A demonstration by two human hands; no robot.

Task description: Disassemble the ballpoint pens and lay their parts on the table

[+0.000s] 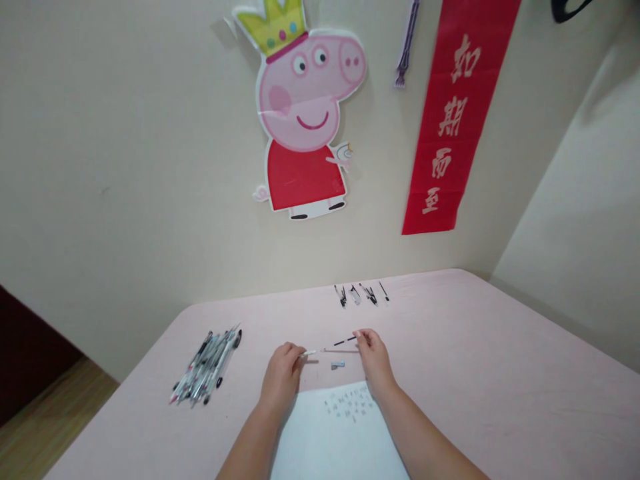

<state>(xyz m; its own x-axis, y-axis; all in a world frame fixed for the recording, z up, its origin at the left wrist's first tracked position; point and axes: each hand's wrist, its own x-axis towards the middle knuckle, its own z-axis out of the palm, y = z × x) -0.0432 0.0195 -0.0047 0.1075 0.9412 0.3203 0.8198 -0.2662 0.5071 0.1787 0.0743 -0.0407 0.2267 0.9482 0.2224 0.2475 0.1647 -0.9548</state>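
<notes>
My left hand (pixel 284 370) pinches a short whitish pen barrel (pixel 309 353) that points right. Held between the fingertips of my right hand (pixel 373 360) is a thin dark pen refill (pixel 344 341), its free end pointing left. Just below the refill, a thin line runs toward my right hand; whether it is another pen part or a shadow I cannot tell. A small grey-blue pen cap or clip piece (pixel 338 365) lies on the table between my hands. Nearer me is a white sheet of paper (pixel 335 443) with small handwritten marks, partly beside my forearms.
A pile of clear pens (pixel 207 367) with dark caps lies at the left of the pink table (pixel 500 373). Small groups of dark pen parts (pixel 370 295) lie along the back edge. Behind stands a wall with a cartoon pig sticker (pixel 306 127) and red banner (pixel 460 120).
</notes>
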